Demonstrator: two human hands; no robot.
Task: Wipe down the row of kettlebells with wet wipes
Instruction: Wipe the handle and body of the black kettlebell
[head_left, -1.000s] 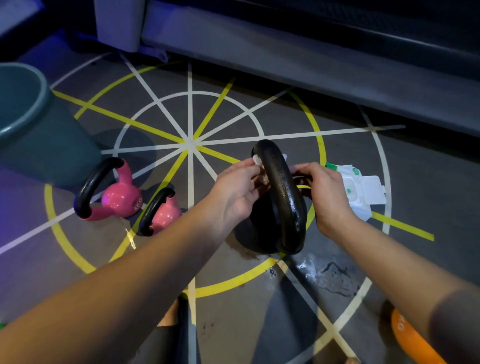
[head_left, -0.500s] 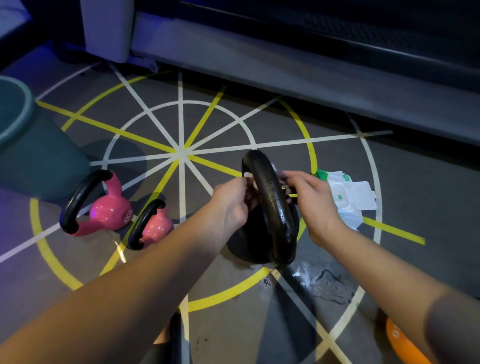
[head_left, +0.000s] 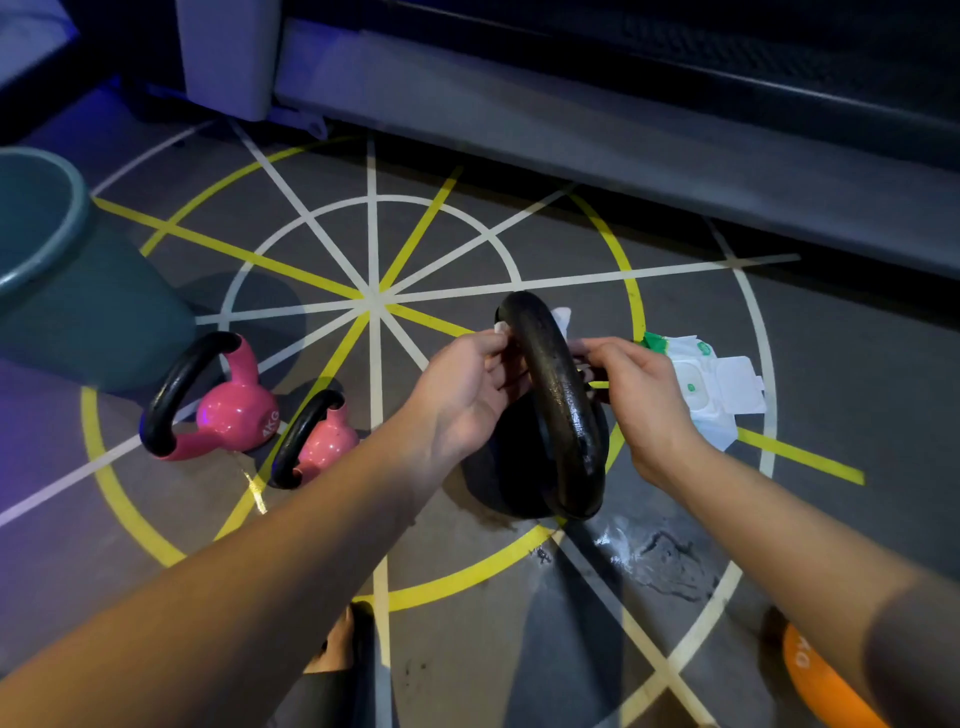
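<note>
A black kettlebell (head_left: 558, 415) stands on the floor in the middle, its thick handle wet and shiny. A white wet wipe (head_left: 562, 317) passes behind the top of the handle. My left hand (head_left: 465, 395) pinches one end of the wipe on the handle's left side. My right hand (head_left: 641, 400) pinches the other end on the right side. Two pink kettlebells with black handles lie to the left, a larger one (head_left: 228, 410) and a smaller one (head_left: 324, 441). An open pack of wet wipes (head_left: 719, 389) lies on the floor just right of my right hand.
A teal bucket (head_left: 67, 291) stands at the far left. An orange weight (head_left: 826, 686) shows at the bottom right corner. A wet patch (head_left: 654, 561) marks the floor in front of the black kettlebell. A grey machine base (head_left: 571, 130) runs along the back.
Both hands stay on the wipe at the handle's top, shifting it slightly along the handle. The kettlebells have not moved; the camera view drifted a little.
</note>
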